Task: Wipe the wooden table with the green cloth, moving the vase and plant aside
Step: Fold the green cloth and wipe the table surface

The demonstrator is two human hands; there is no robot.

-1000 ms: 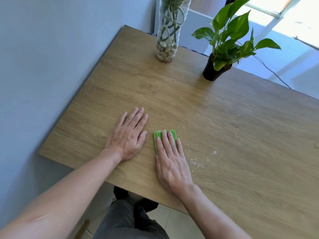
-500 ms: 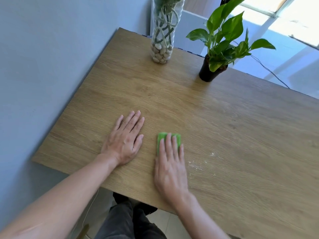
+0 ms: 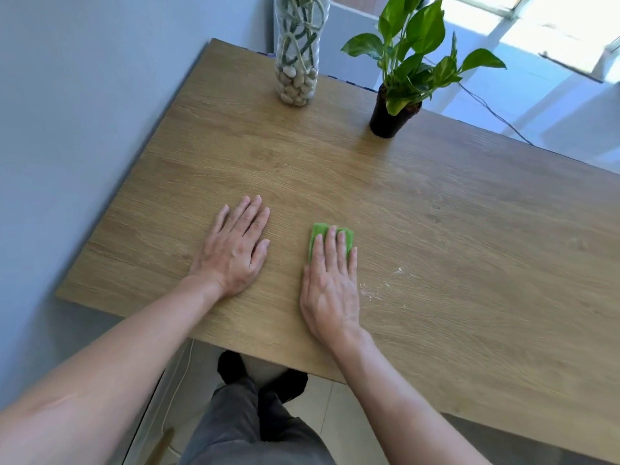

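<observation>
Now the right hand [image 3: 330, 290] lies flat, fingers extended, pressing the small folded green cloth [image 3: 330, 237] onto the light wooden table [image 3: 469, 263] without clenching it. Beside it the left hand [image 3: 235, 253] rests palm-down, holding nothing. Farther back stand the clear pebble-filled glass vase [image 3: 297, 62] and the leafy black-potted plant [image 3: 402, 82], well apart from both hands. Pale crumbs [image 3: 379, 290] dot the wood just right of the right hand.

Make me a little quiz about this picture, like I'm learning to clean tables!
1. True or false: the right hand lies flat on the green cloth.
2. What fills the bottom of the glass vase? A) pebbles B) sand C) marbles
3. Fill in: the white crumbs lie just to the ____ of the right hand.

Key: 1 true; 2 A; 3 right. The left hand rests bare on the wooden table.
</observation>
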